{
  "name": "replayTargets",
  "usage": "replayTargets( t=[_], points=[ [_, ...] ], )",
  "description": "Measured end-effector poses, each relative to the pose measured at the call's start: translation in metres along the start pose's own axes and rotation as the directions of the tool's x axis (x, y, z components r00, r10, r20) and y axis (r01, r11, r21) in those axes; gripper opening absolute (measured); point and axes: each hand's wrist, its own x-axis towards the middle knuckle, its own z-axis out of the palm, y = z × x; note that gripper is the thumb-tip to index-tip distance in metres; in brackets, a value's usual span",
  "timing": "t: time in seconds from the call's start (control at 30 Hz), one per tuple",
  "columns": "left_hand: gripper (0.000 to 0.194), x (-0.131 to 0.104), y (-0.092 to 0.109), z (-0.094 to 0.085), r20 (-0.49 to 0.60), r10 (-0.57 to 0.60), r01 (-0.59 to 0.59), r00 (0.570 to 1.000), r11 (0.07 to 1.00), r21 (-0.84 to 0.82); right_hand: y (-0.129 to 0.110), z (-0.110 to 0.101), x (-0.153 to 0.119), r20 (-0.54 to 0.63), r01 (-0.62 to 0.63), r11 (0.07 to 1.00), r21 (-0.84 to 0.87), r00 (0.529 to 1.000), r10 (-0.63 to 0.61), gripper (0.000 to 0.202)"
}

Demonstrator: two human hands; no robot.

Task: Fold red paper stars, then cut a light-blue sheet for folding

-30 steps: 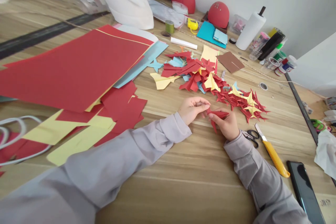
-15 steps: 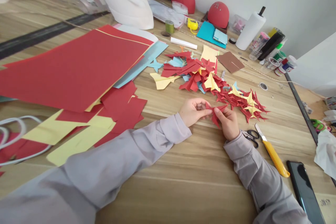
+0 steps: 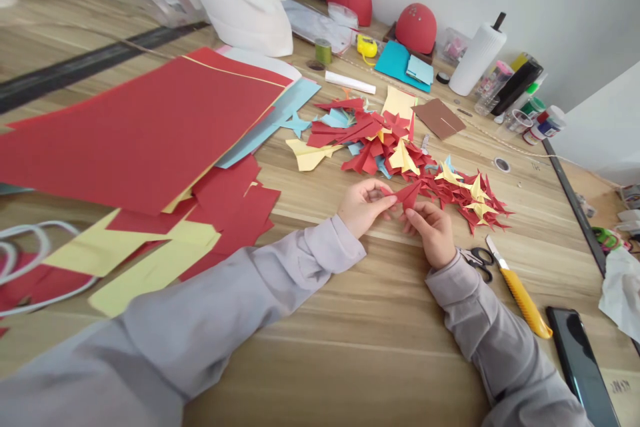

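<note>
A small piece of red folded paper (image 3: 410, 194) with pointed ends is held just above the table, in front of a heap of similar folds. My left hand (image 3: 363, 207) is closed, pinching its left part between thumb and fingers. My right hand (image 3: 433, 230) is closed too, with thumb and fingertips at the paper's lower edge. Behind the hands, the heap of red folded paper pieces (image 3: 367, 130) includes yellow and blue ones, such as a yellow paper star (image 3: 479, 189).
Large red paper sheets (image 3: 150, 133) and yellow paper strips (image 3: 155, 270) lie to the left. On the right are black-handled scissors (image 3: 479, 260), a yellow utility knife (image 3: 523, 297) and a phone (image 3: 580, 360). Bottles and jars, including a white bottle (image 3: 477, 57), stand along the back.
The red folded paper has turned in my fingers, and a broad pointed part now sticks up to the right. My right fingers have shifted slightly down on it.
</note>
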Motion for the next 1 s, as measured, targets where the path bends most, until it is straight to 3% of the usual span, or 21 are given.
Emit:
replayTargets(
  t=[0.4,0.7,1.0],
  points=[
    [0.024,0.0001,0.0013,-0.0019,0.016,0.01,-0.01,1.0,1.0,-0.002,0.0079,-0.0038,-0.001,-0.031,0.011,0.997,0.083,0.999,-0.008,0.033],
    [0.014,0.0002,-0.0006,-0.0027,0.053,-0.063,0.064,0.997,0.998,-0.023,0.0047,0.0036,0.0015,-0.11,-0.053,0.998,-0.044,0.993,0.048,0.04],
    [0.009,-0.0021,0.0039,-0.0033,0.15,-0.095,0.093,0.984,0.995,0.019,0.0061,0.0015,0.003,-0.162,0.001,1.0,-0.023,0.987,-0.005,0.041]
  ],
)
